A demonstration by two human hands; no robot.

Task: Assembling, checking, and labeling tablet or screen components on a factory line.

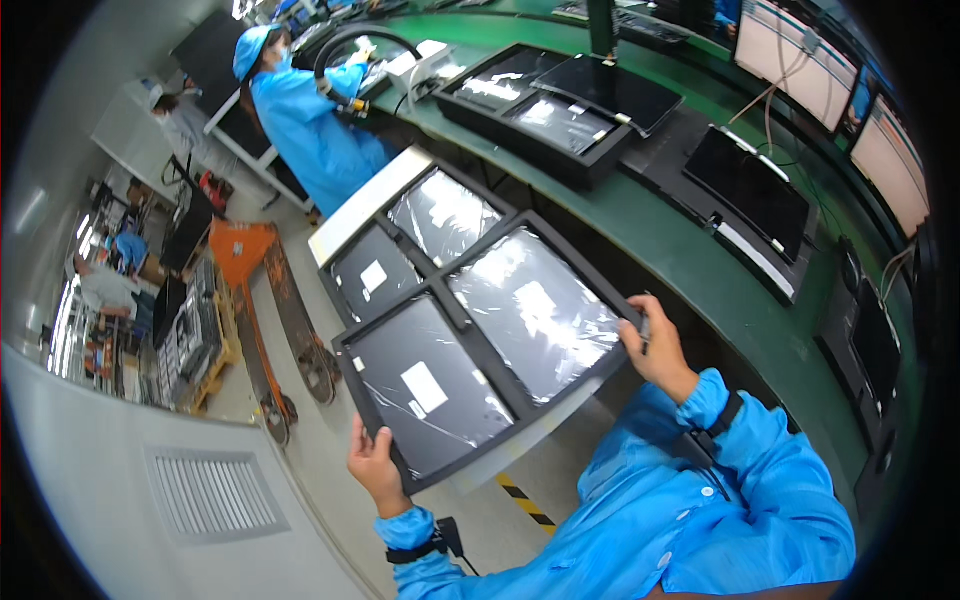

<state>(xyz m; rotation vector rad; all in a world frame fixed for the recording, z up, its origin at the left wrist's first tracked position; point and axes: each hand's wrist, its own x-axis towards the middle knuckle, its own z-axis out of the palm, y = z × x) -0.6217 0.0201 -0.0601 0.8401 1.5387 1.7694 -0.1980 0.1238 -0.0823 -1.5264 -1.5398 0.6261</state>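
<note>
A black two-compartment tray (pixel 468 318) is tilted in front of me, with a flat panel in clear, shiny film in each compartment. White labels lie on both the left panel (pixel 385 372) and the right panel (pixel 490 285). My left hand (pixel 378 470) grips the tray's near left corner, thumb on the rim. At the right corner, my right hand (pixel 660 352) holds the edge between thumb and fingers. Just beyond it sits another black tray (pixel 412 245) with two wrapped panels, partly covered by the held one. What lies underneath is mostly hidden.
Along the right runs a green workbench (pixel 690 265) bearing a black tray with panels (pixel 520 115) and dark screens (pixel 750 195). Monitors (pixel 797 60) stand behind. An orange pallet jack (pixel 245 255) is on the floor at left. Another person (pixel 310 125) in blue works ahead.
</note>
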